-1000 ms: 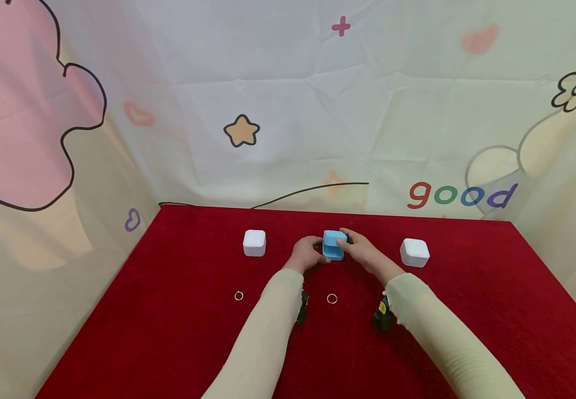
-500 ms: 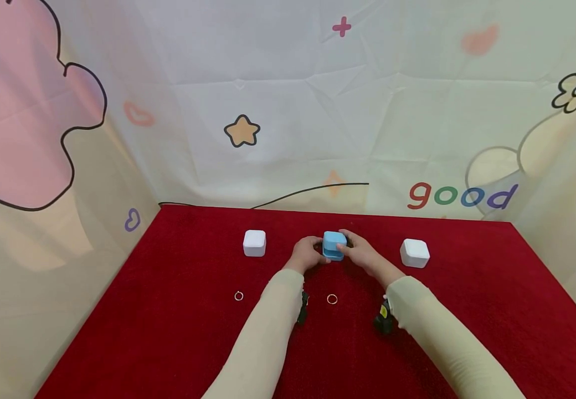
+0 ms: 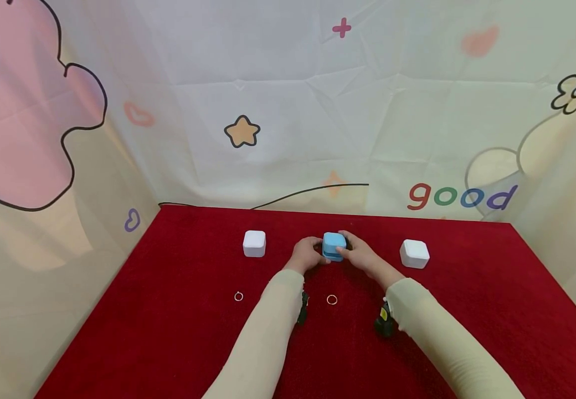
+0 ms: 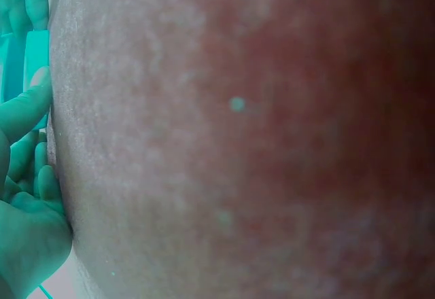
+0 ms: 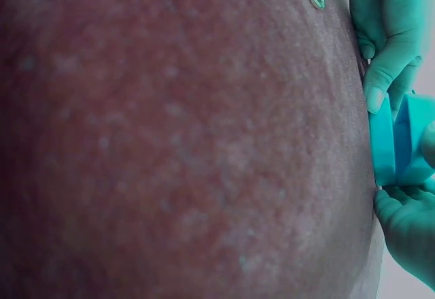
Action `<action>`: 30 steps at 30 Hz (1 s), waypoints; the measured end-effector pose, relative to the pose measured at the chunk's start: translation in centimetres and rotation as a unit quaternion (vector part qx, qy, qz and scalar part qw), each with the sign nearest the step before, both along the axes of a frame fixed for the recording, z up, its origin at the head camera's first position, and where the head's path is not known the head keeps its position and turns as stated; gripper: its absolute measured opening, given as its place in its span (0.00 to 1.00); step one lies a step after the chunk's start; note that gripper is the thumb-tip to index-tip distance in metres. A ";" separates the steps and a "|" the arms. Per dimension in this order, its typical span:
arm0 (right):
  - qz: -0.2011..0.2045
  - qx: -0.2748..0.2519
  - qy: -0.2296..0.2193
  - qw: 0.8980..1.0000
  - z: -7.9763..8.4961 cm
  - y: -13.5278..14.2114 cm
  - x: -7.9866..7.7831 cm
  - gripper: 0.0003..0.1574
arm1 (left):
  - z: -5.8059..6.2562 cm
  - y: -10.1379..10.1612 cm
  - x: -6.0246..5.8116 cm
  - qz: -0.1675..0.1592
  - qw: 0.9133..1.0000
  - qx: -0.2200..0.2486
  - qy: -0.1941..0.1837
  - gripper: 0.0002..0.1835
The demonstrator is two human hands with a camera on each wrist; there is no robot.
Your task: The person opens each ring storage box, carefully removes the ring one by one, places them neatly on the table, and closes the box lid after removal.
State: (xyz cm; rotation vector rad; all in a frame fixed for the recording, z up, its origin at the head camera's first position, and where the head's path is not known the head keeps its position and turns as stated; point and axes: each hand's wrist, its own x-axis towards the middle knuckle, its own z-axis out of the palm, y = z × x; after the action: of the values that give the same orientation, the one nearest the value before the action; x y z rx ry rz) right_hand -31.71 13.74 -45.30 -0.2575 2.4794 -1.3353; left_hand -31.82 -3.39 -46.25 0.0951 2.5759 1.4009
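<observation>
A small light-blue hinged box (image 3: 334, 241), looking like a ring box, sits at the back middle of the red cloth, with a narrow gap between lid and base. My left hand (image 3: 306, 255) grips the base from the left, its thumb at the front lower edge. From the right, my right hand (image 3: 363, 254) pinches the lid, thumb in front and fingers at the back. In the right wrist view the base (image 5: 383, 143) and lid (image 5: 414, 132) stand slightly apart. The box's inside is hidden. Nearer me lies a thin ring (image 3: 332, 300).
One white box (image 3: 254, 244) stands to the left and another white box (image 3: 415, 254) to the right, both with lids down. A second small ring (image 3: 238, 296) lies at the left on the red cloth (image 3: 168, 332). A printed curtain (image 3: 298, 111) hangs behind the table.
The blue box's lid has come down, pushed by my right hand, and the wide gap has shrunk to a slit. My left hand has stayed on the base.
</observation>
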 end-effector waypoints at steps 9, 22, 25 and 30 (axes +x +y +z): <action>0.001 0.004 0.000 1.000 0.1 -0.1 0.1 0.39 | -0.3 0.0 -0.1 -0.005 1.000 -0.011 0.010 0.30; 0.008 0.027 0.024 0.999 -0.3 0.0 0.0 0.39 | -0.2 -0.1 -0.1 -0.007 1.000 -0.018 0.015 0.30; 0.010 0.032 0.030 0.999 -0.3 0.1 0.0 0.39 | -0.2 -0.1 -0.1 -0.008 1.000 -0.020 0.016 0.30; 0.013 0.031 0.036 0.999 -0.3 0.1 0.0 0.38 | -0.4 -0.1 -0.2 -0.007 1.000 -0.019 0.019 0.30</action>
State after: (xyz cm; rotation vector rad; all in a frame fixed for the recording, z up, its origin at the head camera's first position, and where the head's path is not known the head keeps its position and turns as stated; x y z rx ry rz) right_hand -31.72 13.83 -45.65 -0.3272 2.5631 -1.2571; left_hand -32.06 -3.46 -46.67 0.1367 2.6261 1.3581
